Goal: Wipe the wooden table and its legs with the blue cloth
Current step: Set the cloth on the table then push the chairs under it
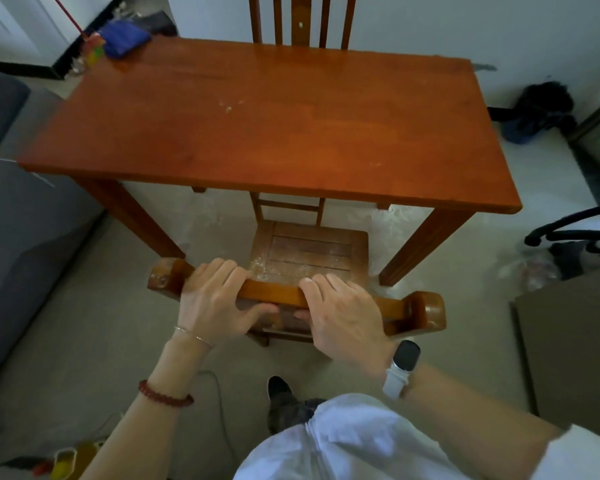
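The blue cloth (127, 38) lay bunched at the far-left corner of the wooden table (274, 126), well beyond the fingers. The left hand (215, 299) and right hand (343, 313) curled round the chair's top rail (278, 293). The cloth looked soft and light, best pinched anywhere; the table's long axis ran left-right.

Glossy varnished wood on the table (267, 126), catching a sheen, pale crumbs dulling its middle. Under the fingers (222, 271) of both hands, the chair's top rail (274, 294) is smooth lacquered wood; beyond the fingertips its slatted seat (309, 252) looks worn, matt, dusty. Far corner: soft blue cloth (125, 38).
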Tool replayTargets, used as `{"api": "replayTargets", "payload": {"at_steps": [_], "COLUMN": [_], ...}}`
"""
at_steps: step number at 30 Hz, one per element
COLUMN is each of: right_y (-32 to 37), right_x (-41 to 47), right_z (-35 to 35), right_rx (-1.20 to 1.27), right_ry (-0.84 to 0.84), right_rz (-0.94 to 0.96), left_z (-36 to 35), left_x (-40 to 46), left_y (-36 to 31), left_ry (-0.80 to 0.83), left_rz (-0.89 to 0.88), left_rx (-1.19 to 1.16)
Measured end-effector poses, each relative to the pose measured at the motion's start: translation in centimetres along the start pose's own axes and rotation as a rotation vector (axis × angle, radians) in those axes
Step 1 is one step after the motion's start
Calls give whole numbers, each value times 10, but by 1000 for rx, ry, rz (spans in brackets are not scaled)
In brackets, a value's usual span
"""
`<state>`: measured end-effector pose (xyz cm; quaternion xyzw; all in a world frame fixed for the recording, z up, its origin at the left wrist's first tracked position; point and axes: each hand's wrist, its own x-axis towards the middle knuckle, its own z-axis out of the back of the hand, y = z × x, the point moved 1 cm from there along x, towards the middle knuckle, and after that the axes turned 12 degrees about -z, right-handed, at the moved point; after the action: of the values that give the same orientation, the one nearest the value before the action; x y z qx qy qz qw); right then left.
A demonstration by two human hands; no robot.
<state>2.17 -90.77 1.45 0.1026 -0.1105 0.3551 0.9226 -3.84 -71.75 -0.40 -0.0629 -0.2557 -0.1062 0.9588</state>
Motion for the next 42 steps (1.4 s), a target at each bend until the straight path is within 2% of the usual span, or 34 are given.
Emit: {"api": "replayTargets", "payload": {"at_steps": [8,15,26,31,36,42], "right_y": [69,90,149,161,159,171], "right_x": [49,62,79,79,57,82], "right_z": [-9,-10,-16,-24,-35,-48], "right_rx": [-29,-41,-55,-46,37,7], "right_ry": [-35,-3,24,38,-9,-71], "right_rz": [34,45,76,-42,-267,-216], "left_z": [22,32,59,59,45,48], "left_x": [-22,-33,-67,-58,-33,-28], "left_y": [76,100,146,166,167,194], "left_ry": [-2,-9,16,46,77,118], "left_rz": [62,69,47,0,-164,-65], "left_rx": [-71,-181,-203,-209,-239,-248]}}
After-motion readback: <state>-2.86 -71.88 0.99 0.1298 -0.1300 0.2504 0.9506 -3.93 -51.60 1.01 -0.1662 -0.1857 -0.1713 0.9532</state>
